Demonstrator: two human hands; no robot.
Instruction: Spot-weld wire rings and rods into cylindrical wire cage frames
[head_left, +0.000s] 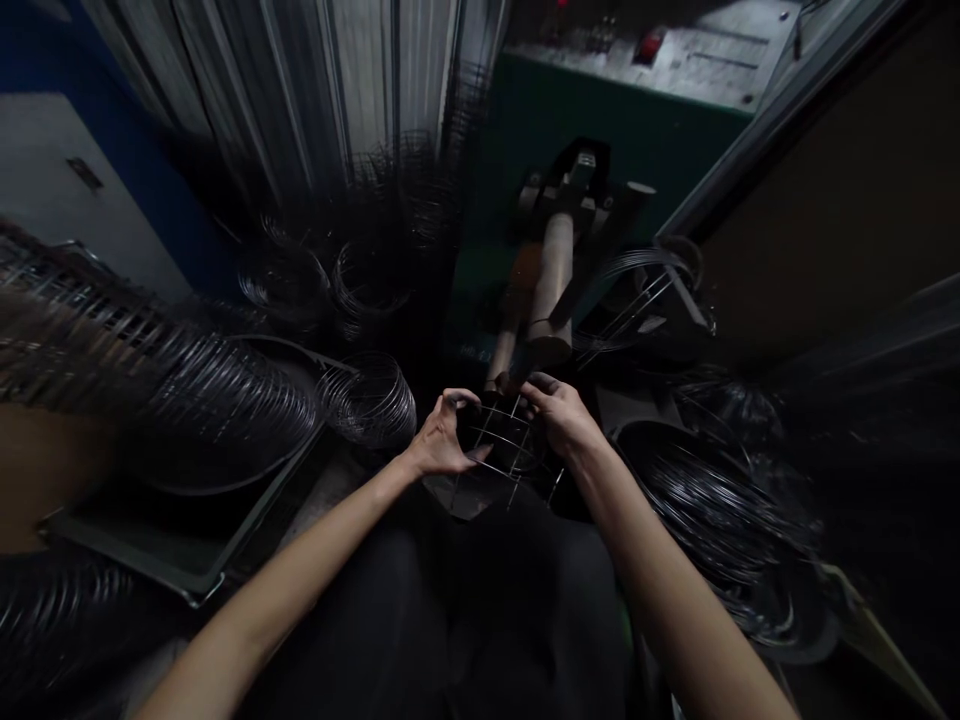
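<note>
Currently, cage [498, 436] held near machine arm [556, 262], at its 7 o'clock. Cage clamped by left hand [441, 436] at 9 o'clock; wire [516, 406] pinched by right hand [556, 408] at 1 o'clock. Judged light, springy, easily bent, maybe slick; best gripped by rings [495, 467].

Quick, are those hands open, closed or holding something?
Left hand: holding the curved, silvery metal wire frame.
Right hand: closed at the frame's far edge; exactly what it pinches is unclear.
</note>
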